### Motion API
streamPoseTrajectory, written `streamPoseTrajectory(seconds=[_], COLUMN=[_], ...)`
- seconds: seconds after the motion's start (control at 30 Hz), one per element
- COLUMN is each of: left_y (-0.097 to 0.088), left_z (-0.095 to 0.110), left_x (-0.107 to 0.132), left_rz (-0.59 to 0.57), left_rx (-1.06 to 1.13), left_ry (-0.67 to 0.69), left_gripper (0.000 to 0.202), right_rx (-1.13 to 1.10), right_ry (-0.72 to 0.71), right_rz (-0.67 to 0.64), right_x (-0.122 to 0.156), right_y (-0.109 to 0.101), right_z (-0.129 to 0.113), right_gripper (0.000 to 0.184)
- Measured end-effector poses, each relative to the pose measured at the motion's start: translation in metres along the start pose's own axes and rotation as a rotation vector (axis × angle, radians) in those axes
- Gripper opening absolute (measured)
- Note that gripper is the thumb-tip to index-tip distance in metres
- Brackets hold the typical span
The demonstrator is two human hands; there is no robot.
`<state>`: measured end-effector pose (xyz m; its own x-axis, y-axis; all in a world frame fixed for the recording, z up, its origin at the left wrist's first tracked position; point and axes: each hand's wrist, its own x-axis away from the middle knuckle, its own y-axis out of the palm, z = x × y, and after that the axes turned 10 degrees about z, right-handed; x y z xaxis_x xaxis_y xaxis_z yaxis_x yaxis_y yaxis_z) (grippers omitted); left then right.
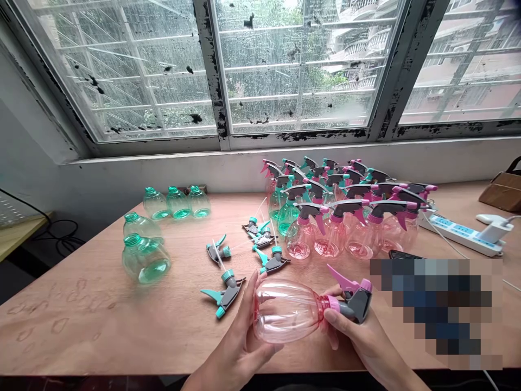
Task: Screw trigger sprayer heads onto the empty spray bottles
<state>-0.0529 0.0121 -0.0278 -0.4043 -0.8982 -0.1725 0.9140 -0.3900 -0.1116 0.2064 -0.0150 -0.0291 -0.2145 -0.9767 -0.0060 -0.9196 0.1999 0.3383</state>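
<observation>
My left hand (240, 336) wraps round the base of a clear pink spray bottle (287, 309) held on its side above the table's near edge. At the bottle's neck, my right hand (358, 336) grips the grey and pink trigger head (354, 296). Several loose teal and grey trigger heads (226, 290) lie on the wooden table (81, 315) just left of the bottle. Beyond them stands a cluster of finished pink and teal spray bottles (342, 217).
Several empty teal bottles (146, 258) without heads sit at the left, with three more (177, 202) near the wall. A white power strip (464, 233) with a plugged charger lies at the right. A brown box (504, 190) is at the far right. A blurred patch covers the near right.
</observation>
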Motion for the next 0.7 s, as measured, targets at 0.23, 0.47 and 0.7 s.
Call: streamPoseTrajectory(seconds=[0.23, 0.47, 0.7], left_y=[0.0, 0.0, -0.002], left_z=[0.009, 0.006, 0.001], left_x=[-0.001, 0.0, 0.002], left_rz=[-0.013, -0.022, 0.008], left_rx=[0.058, -0.006, 0.023], left_ry=[-0.048, -0.047, -0.054], left_gripper=[0.097, 0.098, 0.098], right_rx=[0.017, -0.019, 0.004], right_ry=[-0.008, -0.005, -0.002], right_rz=[0.022, 0.011, 0.006], right_x=[0.0, -0.001, 0.0], right_y=[-0.001, -0.001, 0.0], right_z=[0.002, 0.002, 0.001], right_gripper=[0.038, 0.034, 0.034])
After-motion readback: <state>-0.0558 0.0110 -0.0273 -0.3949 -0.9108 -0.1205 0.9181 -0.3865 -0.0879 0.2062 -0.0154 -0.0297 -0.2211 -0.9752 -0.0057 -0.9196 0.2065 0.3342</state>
